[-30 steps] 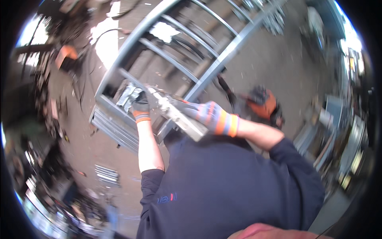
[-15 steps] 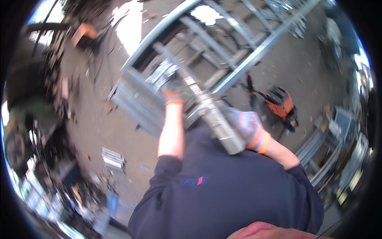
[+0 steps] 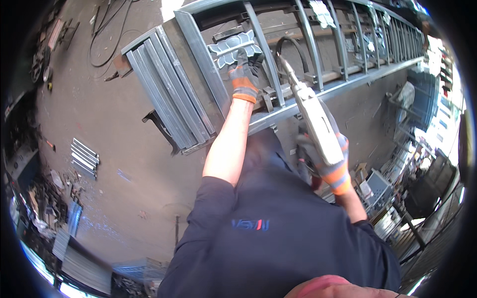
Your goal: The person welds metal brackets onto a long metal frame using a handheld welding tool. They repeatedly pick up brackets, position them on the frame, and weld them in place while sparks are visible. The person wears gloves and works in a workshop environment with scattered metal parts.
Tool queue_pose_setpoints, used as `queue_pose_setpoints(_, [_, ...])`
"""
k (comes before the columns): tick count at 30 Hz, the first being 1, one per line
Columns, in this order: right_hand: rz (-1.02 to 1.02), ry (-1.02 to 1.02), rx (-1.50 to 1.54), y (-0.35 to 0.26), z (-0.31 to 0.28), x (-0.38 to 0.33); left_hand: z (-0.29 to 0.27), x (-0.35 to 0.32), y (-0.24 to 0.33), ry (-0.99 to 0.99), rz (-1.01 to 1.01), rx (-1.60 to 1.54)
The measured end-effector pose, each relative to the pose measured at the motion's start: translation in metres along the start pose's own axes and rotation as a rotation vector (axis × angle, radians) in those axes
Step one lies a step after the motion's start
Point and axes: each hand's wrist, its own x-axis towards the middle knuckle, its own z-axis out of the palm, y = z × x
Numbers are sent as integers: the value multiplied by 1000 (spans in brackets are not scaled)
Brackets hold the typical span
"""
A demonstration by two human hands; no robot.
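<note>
left hand [image 3: 242,67] grasping leaf-shaped metal ornament [image 3: 233,48] against steel frame [image 3: 278,94] | right hand [image 3: 325,159] clenched round welding torch [image 3: 310,111]; nozzle near frame bar | open floor [image 3: 114,149] left

Daylight was bright beyond your left hand [image 3: 242,69], glare whitened the rim past your right hand [image 3: 325,161], edges bent, corners blurred dark.

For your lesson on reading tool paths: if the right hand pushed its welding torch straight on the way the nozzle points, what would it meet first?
Probably the black curved hose just past the nozzle of the long silver welding torch in the gloved right hand, then the grey steel bars of the gate frame. Depth is unclear, so the tip may pass beside the hose.
</note>
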Motion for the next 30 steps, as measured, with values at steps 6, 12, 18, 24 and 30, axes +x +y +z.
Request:
queue_pose_setpoints(6, [-182,174,60,49,65,64,-1,6,3,-1,9,68])
queue_pose_setpoints(12, [-140,225,143,59,92,92,-2,-7,7,3,-41,166])
queue_pose_setpoints(18, [-116,183,52,68,95,88,-2,-4,4,-61,59,315])
queue_pose_setpoints(24, [-127,152,54,75,93,90,2,-10,6,47,54,462])
queue_pose_setpoints(30, [-136,140,5,74,93,100,2,-24,21,-105,106,1040])
